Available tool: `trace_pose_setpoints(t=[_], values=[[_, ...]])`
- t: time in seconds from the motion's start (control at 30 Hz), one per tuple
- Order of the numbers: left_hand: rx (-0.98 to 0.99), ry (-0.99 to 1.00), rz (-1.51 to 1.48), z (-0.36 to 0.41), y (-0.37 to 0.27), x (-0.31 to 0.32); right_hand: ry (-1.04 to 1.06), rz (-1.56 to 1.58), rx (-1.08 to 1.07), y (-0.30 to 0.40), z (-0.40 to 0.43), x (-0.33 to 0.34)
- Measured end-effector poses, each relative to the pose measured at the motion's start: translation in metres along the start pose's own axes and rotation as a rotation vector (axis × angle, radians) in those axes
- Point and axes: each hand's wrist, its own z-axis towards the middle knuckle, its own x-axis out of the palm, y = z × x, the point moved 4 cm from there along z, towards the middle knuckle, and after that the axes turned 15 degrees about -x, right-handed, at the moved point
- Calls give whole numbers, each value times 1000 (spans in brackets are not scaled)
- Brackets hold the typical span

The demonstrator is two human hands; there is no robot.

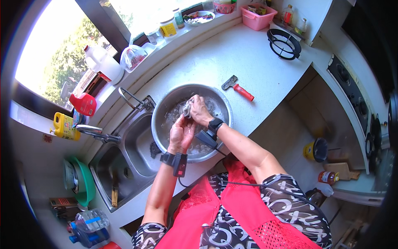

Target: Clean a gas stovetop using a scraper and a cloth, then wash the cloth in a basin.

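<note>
A large metal basin (228,112) of water stands on the white countertop, close against the sink. Above the water, both my hands meet around a wet grey cloth (187,110). My right hand (200,110) grips it from above with bent fingers. Just below, my left hand (182,132) has its palm turned up, and its fingertips touch the cloth's lower end. Bubbles or suds float on the water. To the right of the basin lies a scraper (239,88) with a red handle and a dirty metal blade.
A double-bowl steel sink (140,137) with a curved faucet (99,133) adjoins the basin on the left. Chopsticks (114,196) lie in its nearer bowl. A black pan support (284,44) sits at the back right. Bottles and a white jug (104,65) line the windowsill.
</note>
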Motion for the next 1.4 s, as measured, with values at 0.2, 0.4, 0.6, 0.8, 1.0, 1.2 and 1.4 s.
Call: trace_pose_setpoints(t=[0.2,0.4,0.6,0.8,1.0,1.2,1.4], values=[[68,-8,180,2,-43,-27,155,-29,-293,76,-51,30],[91,-28,95,-10,1,20,-66,-42,81,21,-8,-6],[47,0,265,-7,-35,-2,174,-300,-413,92,-32,18],[58,-77,431,-22,-34,-10,225,-57,-137,35,4,-14],[412,-292,1232,-24,-77,5,558,426,-99,100,46,-59],[210,-84,1132,-36,-76,32,525,605,-177,137,64,-100],[302,-183,1044,-45,-105,18,519,465,-14,67,29,-102]])
